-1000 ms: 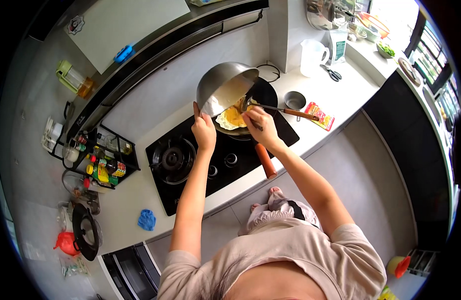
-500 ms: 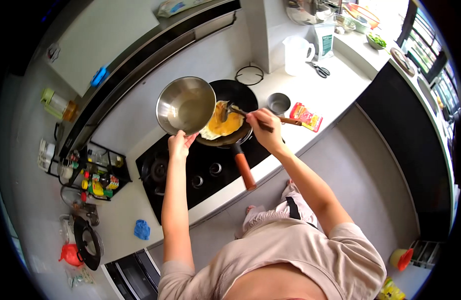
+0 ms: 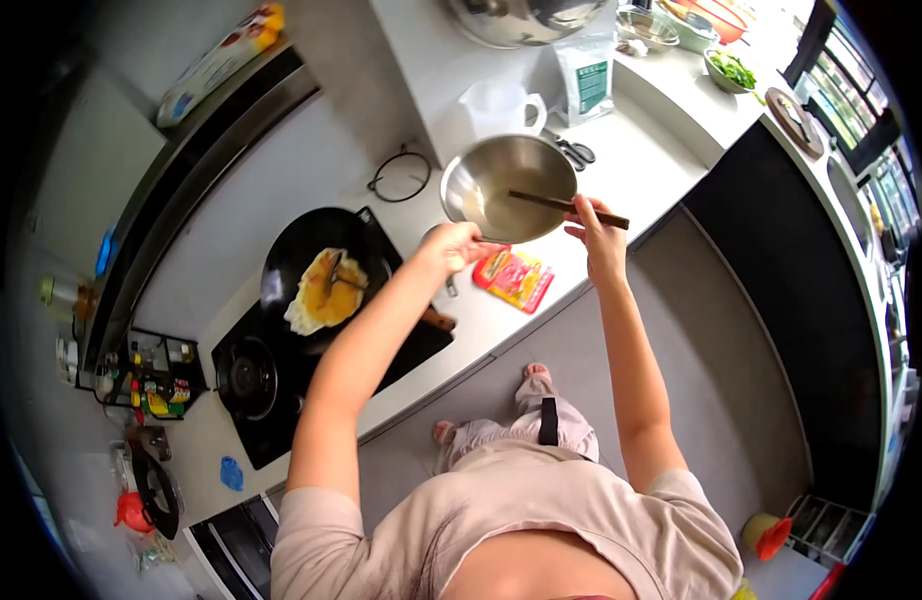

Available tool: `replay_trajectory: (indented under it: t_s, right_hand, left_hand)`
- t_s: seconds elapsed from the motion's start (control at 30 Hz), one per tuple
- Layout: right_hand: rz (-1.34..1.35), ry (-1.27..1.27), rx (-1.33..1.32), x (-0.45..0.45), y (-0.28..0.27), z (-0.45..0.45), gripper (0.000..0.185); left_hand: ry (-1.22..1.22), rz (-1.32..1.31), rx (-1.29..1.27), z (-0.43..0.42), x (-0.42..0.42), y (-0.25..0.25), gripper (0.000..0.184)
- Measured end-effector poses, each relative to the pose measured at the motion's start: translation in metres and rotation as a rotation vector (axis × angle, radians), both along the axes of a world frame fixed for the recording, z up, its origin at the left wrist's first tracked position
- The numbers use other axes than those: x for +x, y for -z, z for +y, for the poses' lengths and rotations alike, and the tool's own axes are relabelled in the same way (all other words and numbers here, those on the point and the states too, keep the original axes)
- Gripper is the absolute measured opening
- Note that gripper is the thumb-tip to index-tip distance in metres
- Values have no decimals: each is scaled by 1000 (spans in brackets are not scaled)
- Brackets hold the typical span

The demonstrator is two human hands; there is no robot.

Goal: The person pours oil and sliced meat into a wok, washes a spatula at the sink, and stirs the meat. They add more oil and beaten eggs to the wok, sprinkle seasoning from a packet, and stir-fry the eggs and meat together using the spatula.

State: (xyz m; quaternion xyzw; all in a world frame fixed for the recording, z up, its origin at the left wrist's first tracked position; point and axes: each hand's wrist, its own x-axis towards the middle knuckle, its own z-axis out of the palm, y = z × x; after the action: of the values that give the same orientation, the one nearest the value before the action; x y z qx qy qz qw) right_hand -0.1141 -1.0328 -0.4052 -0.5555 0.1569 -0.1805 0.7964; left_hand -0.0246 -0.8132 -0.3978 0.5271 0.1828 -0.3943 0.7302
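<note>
Steel mixing bowl (image 3: 509,188) has moved off the wok (image 3: 281,262) to over the white countertop (image 3: 411,385), nr the clear plastic jug (image 3: 496,108); the turner (image 3: 346,281) is now out of the R hand (image 3: 597,238), its head on the egg (image 3: 326,292) in the wok. L hand (image 3: 455,248) has fingers closed on the bowl's near rim; R hand is pinched narrow round dark chopsticks (image 3: 571,206), tips inside the bowl.

Labels: white pouch (image 3: 587,88) w/ green panel, print too small to read; red/yellow packet (image 3: 515,279) on the counter, wording illegible; bottles (image 3: 161,390) in the black rack (image 3: 186,352), labels unreadable.

Surface: wok on black gas hob (image 3: 253,440), wire ring (image 3: 401,177) beside it, scissors (image 3: 571,150) by the jug, blue cloth (image 3: 232,473) L of hob.

Room: barred window (image 3: 841,90) top R, bowl of greens (image 3: 729,72) on the ledge, black cabinets (image 3: 781,290), grey floor (image 3: 696,400).
</note>
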Motion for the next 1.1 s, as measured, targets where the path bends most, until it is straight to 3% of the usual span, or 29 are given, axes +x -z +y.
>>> replay_trajectory:
  t_s: [0.07,0.1,0.3,0.4,0.5,0.6,0.63,0.67,0.8,0.87,0.93,1.0,1.03,1.1]
  right_hand:
    - [48,4,-42,9,31,-41,42]
    - [90,-29,80,11,42,-57,33]
    - [118,-37,194,28,107,-102,38]
    - [66,-30,347,31,123,-108,46]
    - [41,17,399,39,137,-113,46]
    - [79,126,495,45,144,-120,39]
    - [47,58,498,46,151,-127,61]
    - [56,60,493,45,159,-131,55]
    - [150,39,609,14,166,-129,43]
    - [400,165,533,-7,148,-102,46]
    - [327,-24,102,-31,102,-35,41]
    - [172,-502,-225,-36,56,28,40]
    - [-45,-727,-487,-29,53,55,46]
    - [-238,-951,-861,-28,12,110,61]
  left_hand:
    - [-24,209,-84,-54,29,70,37]
    - [-106,218,-58,-82,25,75,36]
    - [-296,130,-106,-174,18,154,35]
    - [-347,52,-16,-197,17,154,35]
    - [-365,37,-114,-211,30,189,32]
    - [-376,75,-213,-209,22,190,39]
    - [-351,69,-168,-203,14,174,51]
    - [-396,95,-46,-200,4,156,50]
    - [-327,-418,16,-144,-74,95,43]
    - [-328,-558,-63,-89,-117,52,31]
    - [-411,-780,91,-29,-162,4,23]
    - [-634,-939,348,28,-198,-15,19]
    - [-730,-950,553,57,-214,-18,18]
    - [-862,-921,968,114,-245,-15,18]
